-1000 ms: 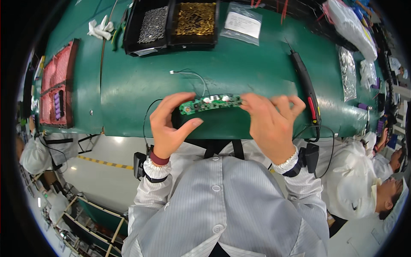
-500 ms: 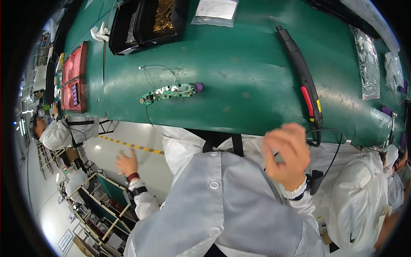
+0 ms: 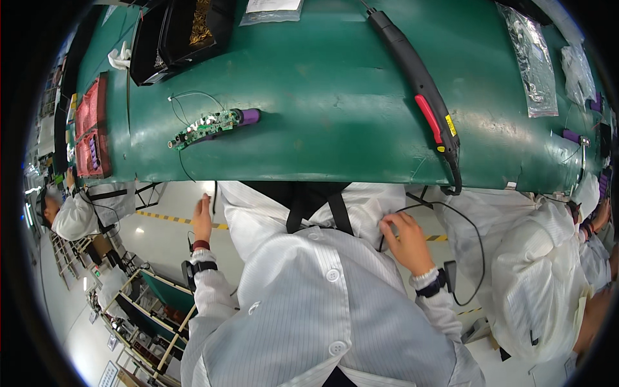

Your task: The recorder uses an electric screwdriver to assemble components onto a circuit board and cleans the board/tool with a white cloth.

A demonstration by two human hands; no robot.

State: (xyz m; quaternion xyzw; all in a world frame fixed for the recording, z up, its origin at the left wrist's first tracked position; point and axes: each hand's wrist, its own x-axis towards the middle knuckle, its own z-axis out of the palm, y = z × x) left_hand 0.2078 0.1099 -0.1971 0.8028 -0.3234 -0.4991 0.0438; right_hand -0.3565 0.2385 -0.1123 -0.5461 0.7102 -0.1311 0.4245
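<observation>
Both my hands are below the front edge of the green table mat [image 3: 309, 155]. My left hand [image 3: 202, 222] is off to the left, empty, its fingers stretched upward and seen edge-on. My right hand [image 3: 409, 241] is by my right thigh, thumb and fingers apart, with nothing visible in it; a thin black cable [image 3: 474, 226] loops past it. On the mat at left lies a curved green circuit board [image 3: 207, 126] with a purple cylindrical cell [image 3: 249, 117] at its right end and loose wires. A black electric screwdriver [image 3: 416, 80] with a red lever lies at right.
Black bins [image 3: 184, 48] hold brass-coloured small parts at the back left. A red tray [image 3: 91, 129] with purple cells sits at the left edge. Clear plastic bags [image 3: 532, 61] lie at right. Co-workers in white sit at left [image 3: 84, 209] and right [image 3: 538, 277].
My right hand has dropped down and left toward my thigh. My left hand has risen slightly and turned edge-on. The view has shifted, so the table things appear farther left and higher.
</observation>
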